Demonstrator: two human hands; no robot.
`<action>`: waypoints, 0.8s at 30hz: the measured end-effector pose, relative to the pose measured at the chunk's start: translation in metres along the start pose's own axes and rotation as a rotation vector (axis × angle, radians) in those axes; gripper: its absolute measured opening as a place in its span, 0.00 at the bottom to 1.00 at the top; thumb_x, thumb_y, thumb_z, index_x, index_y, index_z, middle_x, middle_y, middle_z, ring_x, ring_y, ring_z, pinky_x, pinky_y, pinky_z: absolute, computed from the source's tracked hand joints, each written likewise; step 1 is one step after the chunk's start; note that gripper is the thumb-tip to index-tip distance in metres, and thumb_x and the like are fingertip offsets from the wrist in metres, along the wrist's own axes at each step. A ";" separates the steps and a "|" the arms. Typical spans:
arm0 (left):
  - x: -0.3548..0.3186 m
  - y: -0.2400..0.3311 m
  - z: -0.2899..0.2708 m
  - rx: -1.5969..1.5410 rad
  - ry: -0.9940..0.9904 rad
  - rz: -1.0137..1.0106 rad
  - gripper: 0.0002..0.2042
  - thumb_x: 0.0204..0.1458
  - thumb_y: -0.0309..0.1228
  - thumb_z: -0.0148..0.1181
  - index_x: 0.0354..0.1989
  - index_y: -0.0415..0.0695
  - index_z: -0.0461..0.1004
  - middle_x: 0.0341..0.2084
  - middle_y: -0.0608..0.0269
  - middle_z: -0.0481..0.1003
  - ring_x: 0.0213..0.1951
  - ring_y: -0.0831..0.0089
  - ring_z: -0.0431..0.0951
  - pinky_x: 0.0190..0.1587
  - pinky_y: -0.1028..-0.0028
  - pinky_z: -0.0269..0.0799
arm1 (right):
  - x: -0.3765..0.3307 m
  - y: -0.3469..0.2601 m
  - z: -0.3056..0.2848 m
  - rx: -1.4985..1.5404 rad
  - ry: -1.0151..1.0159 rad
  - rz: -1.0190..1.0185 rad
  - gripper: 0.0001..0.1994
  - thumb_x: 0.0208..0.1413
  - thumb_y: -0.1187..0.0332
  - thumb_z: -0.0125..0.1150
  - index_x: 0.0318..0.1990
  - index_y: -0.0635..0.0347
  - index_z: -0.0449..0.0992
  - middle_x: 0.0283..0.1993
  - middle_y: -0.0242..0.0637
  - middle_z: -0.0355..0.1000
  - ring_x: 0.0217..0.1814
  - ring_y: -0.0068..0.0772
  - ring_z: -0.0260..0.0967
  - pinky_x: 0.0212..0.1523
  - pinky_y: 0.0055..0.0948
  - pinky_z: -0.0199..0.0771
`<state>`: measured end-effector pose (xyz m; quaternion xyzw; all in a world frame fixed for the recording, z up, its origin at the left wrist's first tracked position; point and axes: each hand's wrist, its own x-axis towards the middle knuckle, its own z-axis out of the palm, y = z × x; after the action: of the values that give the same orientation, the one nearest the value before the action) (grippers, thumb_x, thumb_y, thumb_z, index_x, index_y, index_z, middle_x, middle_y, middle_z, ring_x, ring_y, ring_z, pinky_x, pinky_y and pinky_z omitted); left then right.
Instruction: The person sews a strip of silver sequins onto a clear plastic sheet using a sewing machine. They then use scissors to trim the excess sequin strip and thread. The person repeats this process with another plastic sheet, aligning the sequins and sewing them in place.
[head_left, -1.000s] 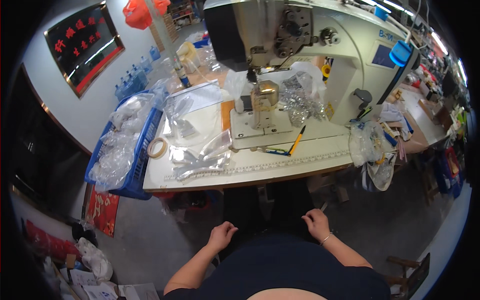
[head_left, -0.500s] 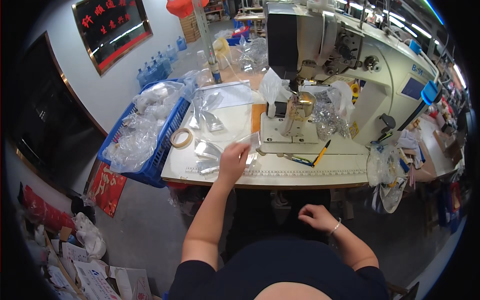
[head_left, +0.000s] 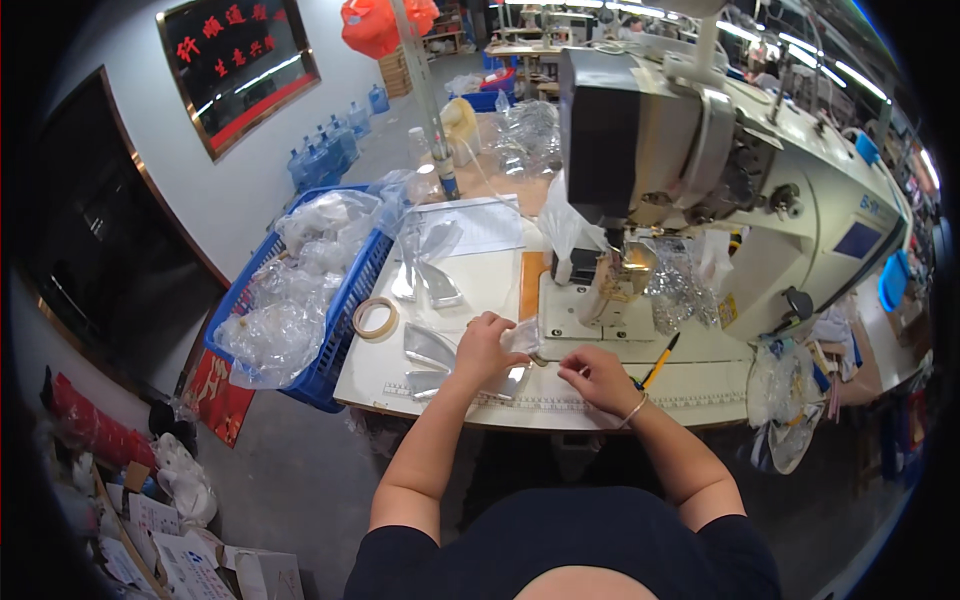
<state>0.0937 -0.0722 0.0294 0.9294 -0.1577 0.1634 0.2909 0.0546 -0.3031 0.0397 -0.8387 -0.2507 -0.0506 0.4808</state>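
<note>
Both hands were down at the centre of the frame: the left hand (head_left: 487, 345) had its fingers curled over a clear plastic piece (head_left: 515, 372), pinching it against the tabletop, and the right hand (head_left: 592, 377), just to its right, pinched the same piece's near edge with bent fingers, a thin bracelet at the wrist. That piece lay on the white worktable (head_left: 390, 375), right beside the plate of the big white sewing machine (head_left: 740, 190) that filled the upper right of the frame. A yellow pencil (head_left: 660, 360) lay slanted on the table just right of the right hand. Left of the hands sat more clear curved plastic pieces (head_left: 428, 350), and further left a roll of tape (head_left: 375, 318) lay flat near the table's edge. Off the table's left side stood a blue crate (head_left: 345, 310) heaped with crumpled clear plastic bags (head_left: 285, 310). A ruler strip ran along the table's front edge below the hands. Beyond, in the upper left of the frame, a dark framed sign (head_left: 235, 70) hung on a pale wall, with blue water bottles (head_left: 325, 150) standing on the grey concrete floor beneath it. An orange bag (head_left: 385, 22) hung at the top centre, and more workbenches under strip lights stretched away at the top right. Cardboard and papers cluttered the floor at lower left.
</note>
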 end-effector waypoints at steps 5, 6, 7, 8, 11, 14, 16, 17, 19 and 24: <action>0.007 -0.015 -0.002 -0.143 -0.023 -0.036 0.18 0.34 0.44 0.71 0.31 0.46 0.79 0.32 0.61 0.74 0.32 0.64 0.76 0.36 0.69 0.72 | 0.064 0.007 0.021 -0.015 0.014 -0.067 0.22 0.47 0.68 0.64 0.49 0.64 0.66 0.46 0.45 0.63 0.42 0.40 0.66 0.39 0.29 0.72; 0.008 -0.017 -0.003 -0.187 -0.016 -0.057 0.16 0.37 0.43 0.69 0.30 0.45 0.79 0.31 0.61 0.74 0.30 0.64 0.76 0.35 0.70 0.72 | 0.071 0.009 0.026 -0.001 0.032 -0.075 0.23 0.47 0.68 0.64 0.50 0.64 0.65 0.46 0.45 0.63 0.43 0.40 0.66 0.40 0.30 0.71; 0.007 -0.019 -0.002 -0.230 -0.010 -0.077 0.14 0.40 0.41 0.68 0.30 0.45 0.78 0.31 0.61 0.74 0.29 0.64 0.76 0.33 0.71 0.72 | 0.077 0.012 0.033 0.013 0.052 -0.083 0.25 0.47 0.68 0.64 0.51 0.65 0.64 0.46 0.46 0.63 0.44 0.41 0.66 0.41 0.30 0.71; 0.004 -0.020 -0.003 -0.273 -0.002 -0.096 0.12 0.43 0.40 0.66 0.30 0.45 0.78 0.30 0.61 0.74 0.28 0.64 0.76 0.32 0.72 0.72 | 0.082 0.014 0.039 0.027 0.072 -0.091 0.26 0.46 0.68 0.64 0.52 0.65 0.63 0.46 0.47 0.63 0.44 0.41 0.65 0.43 0.30 0.71; -0.008 -0.015 -0.012 -0.641 0.289 -0.238 0.08 0.52 0.32 0.58 0.30 0.39 0.76 0.26 0.61 0.74 0.26 0.71 0.76 0.28 0.77 0.71 | 0.075 0.014 0.043 0.025 -0.102 -0.007 0.30 0.45 0.67 0.66 0.55 0.66 0.60 0.51 0.50 0.61 0.53 0.45 0.62 0.50 0.35 0.67; -0.024 -0.023 -0.032 -1.045 0.701 -0.434 0.06 0.55 0.28 0.55 0.34 0.38 0.74 0.26 0.63 0.73 0.27 0.76 0.74 0.28 0.78 0.70 | 0.071 0.007 0.036 -0.239 -0.186 -0.349 0.27 0.42 0.68 0.67 0.51 0.64 0.66 0.55 0.48 0.60 0.59 0.48 0.57 0.57 0.37 0.61; -0.037 -0.025 -0.061 -1.214 0.937 -0.503 0.05 0.55 0.28 0.55 0.35 0.40 0.73 0.29 0.62 0.72 0.27 0.76 0.73 0.28 0.77 0.69 | 0.067 0.015 0.035 -0.184 -0.187 -0.332 0.24 0.42 0.68 0.67 0.49 0.63 0.69 0.55 0.47 0.60 0.60 0.49 0.56 0.59 0.37 0.59; -0.040 -0.026 -0.075 -1.174 1.039 -0.357 0.04 0.54 0.28 0.55 0.34 0.40 0.73 0.30 0.61 0.71 0.27 0.75 0.72 0.28 0.77 0.69 | 0.066 0.012 0.032 -0.170 -0.182 -0.308 0.22 0.43 0.67 0.66 0.47 0.63 0.70 0.55 0.46 0.61 0.61 0.49 0.56 0.59 0.38 0.59; -0.047 -0.013 -0.099 -0.991 1.162 -0.069 0.04 0.52 0.27 0.58 0.33 0.42 0.73 0.31 0.60 0.70 0.27 0.73 0.71 0.28 0.77 0.69 | 0.068 0.005 0.033 -0.288 -0.115 -0.384 0.22 0.43 0.65 0.66 0.47 0.63 0.70 0.56 0.46 0.61 0.61 0.49 0.55 0.59 0.37 0.59; -0.039 0.050 -0.110 -0.407 0.846 0.479 0.07 0.37 0.21 0.65 0.28 0.44 0.77 0.28 0.64 0.70 0.28 0.70 0.71 0.27 0.74 0.68 | 0.058 -0.057 0.018 0.313 -0.302 -0.304 0.25 0.50 0.64 0.61 0.56 0.62 0.66 0.62 0.45 0.58 0.62 0.43 0.58 0.59 0.33 0.58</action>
<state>0.0162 -0.0382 0.1236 0.6449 -0.2632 0.5523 0.4581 0.0754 -0.2427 0.0940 -0.7048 -0.4475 0.0427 0.5488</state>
